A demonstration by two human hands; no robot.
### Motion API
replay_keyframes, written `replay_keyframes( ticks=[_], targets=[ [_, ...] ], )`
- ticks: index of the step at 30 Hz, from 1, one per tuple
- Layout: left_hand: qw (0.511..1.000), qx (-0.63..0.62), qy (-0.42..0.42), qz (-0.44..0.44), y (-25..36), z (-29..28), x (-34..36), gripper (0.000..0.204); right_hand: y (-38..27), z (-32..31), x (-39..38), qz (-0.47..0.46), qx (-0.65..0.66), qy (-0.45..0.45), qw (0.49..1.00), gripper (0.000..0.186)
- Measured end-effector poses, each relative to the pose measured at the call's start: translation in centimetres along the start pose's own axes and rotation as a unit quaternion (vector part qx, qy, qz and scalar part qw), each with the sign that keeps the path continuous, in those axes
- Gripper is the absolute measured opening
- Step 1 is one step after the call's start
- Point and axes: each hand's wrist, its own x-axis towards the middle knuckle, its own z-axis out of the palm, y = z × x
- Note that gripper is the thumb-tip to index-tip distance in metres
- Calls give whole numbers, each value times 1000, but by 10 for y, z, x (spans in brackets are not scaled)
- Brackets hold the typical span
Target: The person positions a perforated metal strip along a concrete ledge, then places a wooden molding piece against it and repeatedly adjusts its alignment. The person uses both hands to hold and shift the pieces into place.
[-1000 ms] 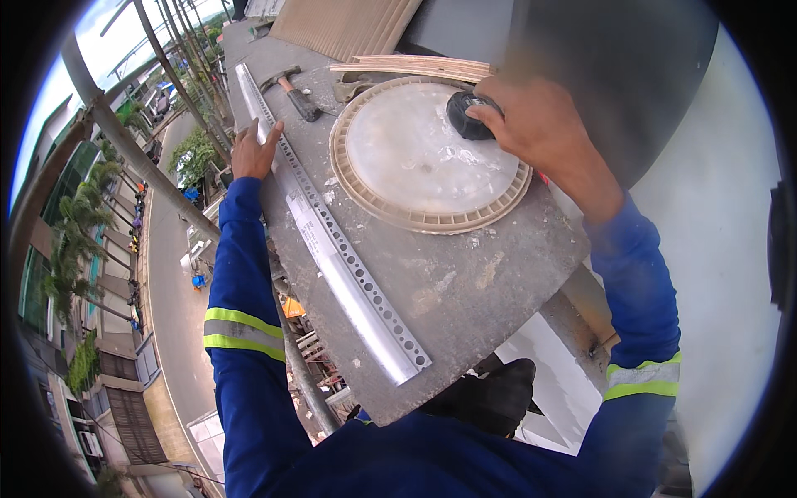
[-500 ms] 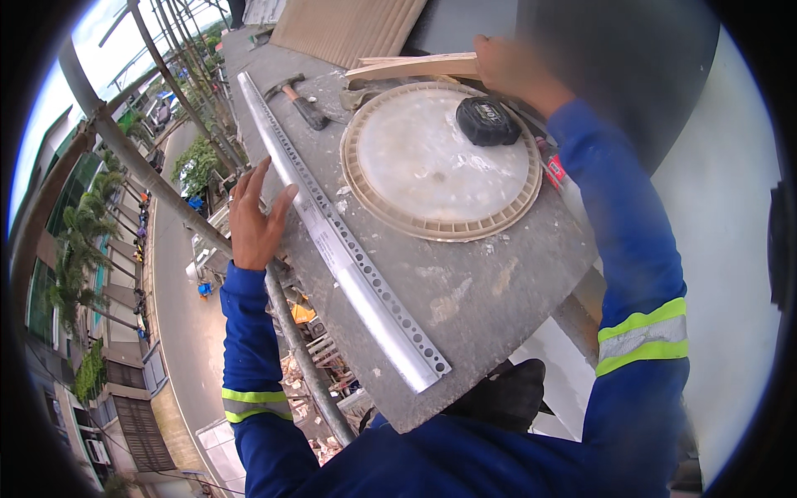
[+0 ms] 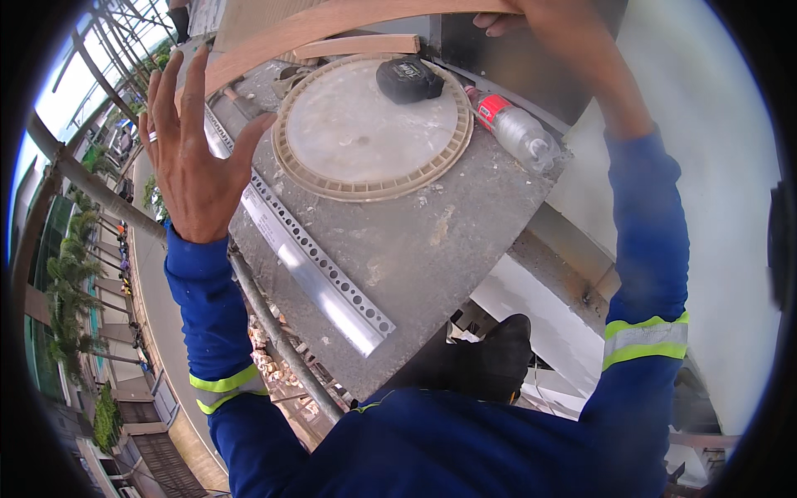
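Note:
My right hand (image 3: 535, 25) grips the end of a long, thin wooden strip (image 3: 340, 25) raised across the top of the view. My left hand (image 3: 191, 153) is open with fingers spread, in front of the strip's left part; whether it touches the strip I cannot tell. Below, a perforated silver metal profile (image 3: 303, 261) lies along the board's left side, partly hidden by my left hand. A black tape measure (image 3: 408, 80) rests on a round whitish plastic lid (image 3: 357, 141). Another short wooden piece (image 3: 357, 46) lies behind the lid.
A plastic bottle with red label (image 3: 519, 133) lies right of the lid on the grey board (image 3: 448, 249). A hammer (image 3: 245, 104) is partly visible. Scaffold pipes (image 3: 87, 178) and a drop to the street border the left. A pale wall (image 3: 714, 207) stands at right.
My right hand left the tape measure on the lid, took hold of a wooden strip and lifted it. My left hand came off the metal profile and rose, fingers spreading. The view has shifted slightly.

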Motion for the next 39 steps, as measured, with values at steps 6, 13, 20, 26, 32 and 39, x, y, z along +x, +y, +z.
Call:
replay_keyframes(
  ticks=[6,13,20,26,32,39],
  targets=[
    [990,-16,-99,100,51,-40,5,52,-25,-53,-105,-106,-22,-32,994,23],
    [951,-111,-289,13,108,-94,-74,53,-29,-66,-359,328,110,107,932,37],
    [916,-59,-335,-212,124,-104,-120,52,-94,-14,-670,656,-11,-329,679,73],
    [910,-114,-257,-304,133,-88,-129,61,-135,-21,-768,658,38,-437,613,92],
    [911,-120,-266,-290,123,-86,-129,59,-119,-19,-779,625,19,-491,607,95],
    [910,-102,-320,-242,105,-90,-125,53,-126,-18,-786,613,-4,-416,672,89]
  ],
)
